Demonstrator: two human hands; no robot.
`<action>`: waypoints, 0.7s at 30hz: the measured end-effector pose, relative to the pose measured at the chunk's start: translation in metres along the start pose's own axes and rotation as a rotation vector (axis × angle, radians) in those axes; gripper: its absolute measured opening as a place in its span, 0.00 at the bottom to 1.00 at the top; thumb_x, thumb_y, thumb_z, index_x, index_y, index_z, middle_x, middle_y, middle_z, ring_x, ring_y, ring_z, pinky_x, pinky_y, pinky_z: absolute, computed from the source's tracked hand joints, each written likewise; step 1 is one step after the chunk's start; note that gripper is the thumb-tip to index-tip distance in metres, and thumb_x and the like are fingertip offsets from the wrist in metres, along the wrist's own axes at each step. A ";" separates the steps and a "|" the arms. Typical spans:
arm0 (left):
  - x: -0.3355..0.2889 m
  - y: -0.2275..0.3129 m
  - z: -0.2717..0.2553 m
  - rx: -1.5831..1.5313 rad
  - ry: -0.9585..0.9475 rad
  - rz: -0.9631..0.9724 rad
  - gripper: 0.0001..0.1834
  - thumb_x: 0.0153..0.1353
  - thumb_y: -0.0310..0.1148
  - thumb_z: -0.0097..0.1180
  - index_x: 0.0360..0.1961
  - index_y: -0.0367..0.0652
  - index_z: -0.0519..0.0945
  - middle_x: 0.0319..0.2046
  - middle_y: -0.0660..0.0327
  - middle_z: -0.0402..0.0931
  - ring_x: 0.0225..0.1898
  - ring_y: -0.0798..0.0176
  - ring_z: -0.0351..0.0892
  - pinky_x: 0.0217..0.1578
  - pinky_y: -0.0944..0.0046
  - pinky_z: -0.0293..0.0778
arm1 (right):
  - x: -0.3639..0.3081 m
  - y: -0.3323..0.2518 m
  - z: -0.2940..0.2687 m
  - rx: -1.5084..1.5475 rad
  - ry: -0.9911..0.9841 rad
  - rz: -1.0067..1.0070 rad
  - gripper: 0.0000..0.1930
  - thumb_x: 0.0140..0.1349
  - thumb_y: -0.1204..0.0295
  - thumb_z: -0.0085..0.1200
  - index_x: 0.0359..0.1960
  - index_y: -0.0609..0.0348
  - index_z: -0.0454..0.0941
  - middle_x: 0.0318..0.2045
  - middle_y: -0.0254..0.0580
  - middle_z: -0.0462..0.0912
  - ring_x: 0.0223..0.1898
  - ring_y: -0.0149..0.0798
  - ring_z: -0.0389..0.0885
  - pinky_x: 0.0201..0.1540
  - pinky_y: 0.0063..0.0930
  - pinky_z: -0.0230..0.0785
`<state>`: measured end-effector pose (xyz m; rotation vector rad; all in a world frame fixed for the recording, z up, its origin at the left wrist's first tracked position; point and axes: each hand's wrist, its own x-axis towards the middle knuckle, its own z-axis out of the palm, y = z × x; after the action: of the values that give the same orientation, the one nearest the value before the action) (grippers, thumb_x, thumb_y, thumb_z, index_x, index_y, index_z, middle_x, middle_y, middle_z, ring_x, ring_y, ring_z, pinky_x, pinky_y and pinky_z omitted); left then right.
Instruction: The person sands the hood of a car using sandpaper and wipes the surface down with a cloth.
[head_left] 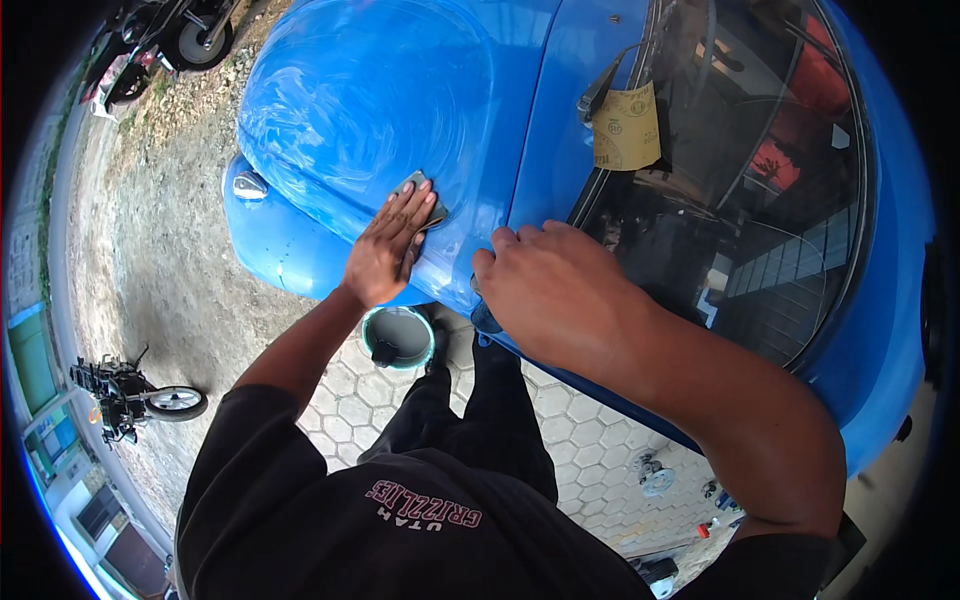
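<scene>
My left hand (390, 250) lies with its fingers stretched over a small grey-green piece of sandpaper (437, 214), pressing it flat on the blue car's front lid (350, 100). Pale, swirling smears cover the paint there. To the right, my right hand (545, 285) rests at the car body's near edge, fingers curled under. A dark object (485, 318) shows partly below that hand; its kind and whatever lies inside the fingers are hidden. Beyond my right hand, a tan sheet of sandpaper (626, 130) hangs by the windscreen's lower edge.
On the hexagonal paving below the car stands a bucket (433, 350) of greyish water with a dark item at its rim. The windscreen (740, 200) is to the right. A motorcycle (135, 398) stands on the dirt at left, another (195, 40) at far left.
</scene>
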<state>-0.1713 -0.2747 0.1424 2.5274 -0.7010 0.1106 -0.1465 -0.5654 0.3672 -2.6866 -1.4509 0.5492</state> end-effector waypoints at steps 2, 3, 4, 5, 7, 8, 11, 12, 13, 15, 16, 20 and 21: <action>-0.006 -0.004 0.001 0.013 -0.007 -0.055 0.34 0.90 0.31 0.50 0.94 0.43 0.69 0.93 0.49 0.65 0.94 0.40 0.61 0.93 0.36 0.58 | 0.000 0.000 0.000 -0.016 -0.031 0.008 0.11 0.74 0.68 0.65 0.48 0.61 0.93 0.44 0.46 0.95 0.46 0.46 0.98 0.52 0.43 0.85; 0.010 -0.008 0.000 0.018 0.027 -0.038 0.34 0.90 0.32 0.50 0.93 0.43 0.69 0.93 0.50 0.66 0.94 0.42 0.60 0.94 0.38 0.57 | 0.000 -0.001 0.001 0.008 -0.024 0.001 0.11 0.74 0.68 0.65 0.48 0.61 0.93 0.44 0.46 0.95 0.46 0.46 0.98 0.52 0.43 0.85; 0.034 -0.014 0.000 0.025 0.029 -0.040 0.34 0.90 0.32 0.50 0.93 0.43 0.69 0.93 0.50 0.66 0.94 0.42 0.60 0.94 0.38 0.57 | 0.000 -0.001 0.001 0.033 -0.016 -0.005 0.11 0.74 0.68 0.65 0.49 0.62 0.92 0.44 0.46 0.95 0.47 0.46 0.98 0.52 0.43 0.85; 0.060 -0.021 -0.004 0.056 0.089 -0.058 0.34 0.91 0.32 0.49 0.93 0.44 0.69 0.93 0.51 0.66 0.95 0.43 0.59 0.94 0.40 0.56 | 0.002 -0.001 -0.001 0.030 -0.007 -0.015 0.11 0.74 0.68 0.65 0.49 0.62 0.92 0.44 0.46 0.95 0.47 0.46 0.98 0.52 0.43 0.85; 0.100 -0.039 -0.003 0.087 0.147 -0.074 0.33 0.91 0.33 0.49 0.93 0.44 0.69 0.93 0.52 0.66 0.95 0.44 0.59 0.94 0.42 0.55 | 0.002 -0.002 -0.003 0.002 -0.021 -0.016 0.11 0.74 0.69 0.65 0.50 0.62 0.92 0.45 0.47 0.95 0.48 0.46 0.98 0.53 0.44 0.86; 0.117 -0.049 0.001 0.115 0.170 -0.136 0.33 0.92 0.33 0.49 0.93 0.44 0.69 0.93 0.52 0.66 0.95 0.45 0.59 0.94 0.43 0.55 | 0.003 -0.001 -0.002 0.000 -0.021 -0.024 0.11 0.74 0.69 0.65 0.50 0.62 0.92 0.45 0.47 0.95 0.48 0.46 0.98 0.53 0.44 0.86; 0.106 -0.045 0.008 0.126 0.188 -0.199 0.33 0.92 0.34 0.48 0.93 0.45 0.69 0.93 0.53 0.65 0.95 0.46 0.59 0.94 0.44 0.56 | -0.005 0.005 -0.004 -0.046 -0.037 -0.009 0.11 0.74 0.70 0.65 0.50 0.62 0.92 0.46 0.48 0.95 0.49 0.47 0.98 0.54 0.45 0.86; 0.094 -0.043 0.009 0.117 0.178 -0.189 0.33 0.93 0.34 0.48 0.93 0.45 0.69 0.93 0.54 0.65 0.95 0.47 0.59 0.94 0.44 0.56 | -0.006 0.006 -0.006 -0.041 -0.058 0.011 0.11 0.74 0.70 0.65 0.50 0.62 0.92 0.45 0.48 0.95 0.49 0.46 0.97 0.54 0.44 0.86; 0.071 -0.053 0.007 0.133 0.178 -0.201 0.32 0.93 0.34 0.48 0.94 0.45 0.69 0.94 0.54 0.64 0.95 0.46 0.59 0.94 0.44 0.56 | -0.005 0.004 -0.007 -0.033 -0.077 0.029 0.11 0.74 0.70 0.65 0.50 0.62 0.92 0.45 0.48 0.95 0.49 0.46 0.97 0.53 0.43 0.86; 0.051 -0.090 -0.009 0.123 0.202 -0.228 0.32 0.93 0.33 0.47 0.94 0.44 0.68 0.93 0.53 0.65 0.95 0.45 0.60 0.94 0.43 0.57 | -0.001 0.003 -0.005 -0.027 -0.047 0.013 0.11 0.73 0.70 0.65 0.50 0.63 0.92 0.45 0.47 0.94 0.49 0.46 0.97 0.53 0.43 0.86; 0.051 -0.109 -0.017 0.135 0.206 -0.251 0.32 0.94 0.34 0.46 0.94 0.44 0.68 0.93 0.52 0.65 0.94 0.43 0.60 0.93 0.43 0.57 | 0.000 0.001 -0.003 -0.016 -0.024 -0.006 0.11 0.73 0.70 0.66 0.51 0.63 0.92 0.45 0.47 0.94 0.48 0.46 0.97 0.53 0.43 0.86; 0.061 -0.166 -0.029 0.177 0.356 -0.479 0.32 0.94 0.37 0.43 0.92 0.40 0.71 0.93 0.47 0.65 0.94 0.38 0.60 0.93 0.42 0.58 | 0.012 -0.005 -0.015 -0.043 -0.032 -0.031 0.11 0.73 0.70 0.66 0.50 0.63 0.92 0.45 0.47 0.94 0.48 0.46 0.97 0.53 0.44 0.86; 0.067 -0.152 -0.007 0.177 0.402 -0.566 0.32 0.94 0.38 0.43 0.91 0.38 0.71 0.93 0.45 0.65 0.94 0.37 0.59 0.93 0.42 0.57 | 0.008 -0.002 -0.013 -0.035 -0.024 -0.022 0.11 0.73 0.70 0.66 0.50 0.63 0.92 0.44 0.46 0.94 0.48 0.46 0.97 0.53 0.43 0.85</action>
<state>-0.0364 -0.1901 0.0930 2.6473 0.1933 0.4781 -0.1399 -0.5556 0.3769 -2.6957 -1.5084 0.5613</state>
